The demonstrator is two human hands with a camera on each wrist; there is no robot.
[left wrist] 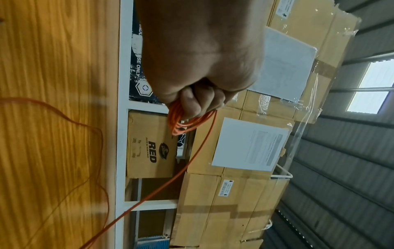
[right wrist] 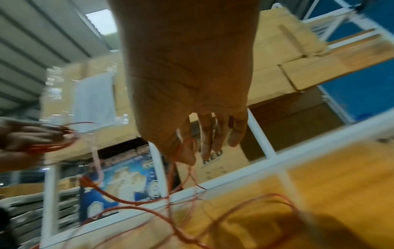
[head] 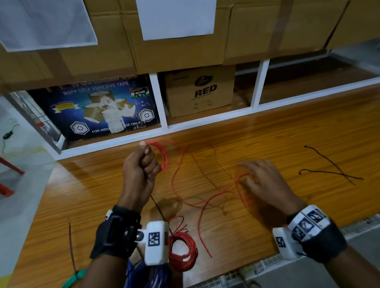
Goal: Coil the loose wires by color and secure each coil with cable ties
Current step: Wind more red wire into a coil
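Note:
My left hand [head: 145,162] is raised above the wooden table [head: 294,138] and grips a small coil of red wire [head: 162,156] in a closed fist. The left wrist view shows the coil [left wrist: 181,121] bunched under the curled fingers [left wrist: 198,102], with one strand [left wrist: 170,178] trailing down to the table. A thin black cable tie [head: 158,209] hangs below this fist. The loose red wire [head: 187,201] sprawls across the table. My right hand [head: 258,180] hovers over it with its fingers stretched out. In the blurred right wrist view a strand [right wrist: 187,146] crosses the thumb [right wrist: 185,156].
A tied red coil [head: 183,252], a blue coil [head: 148,282] and a green coil [head: 66,286] lie at the near edge by my left wrist. Black cable ties [head: 331,171] lie at the right, another [head: 72,244] at the left. Cardboard boxes [head: 200,92] fill the shelf behind.

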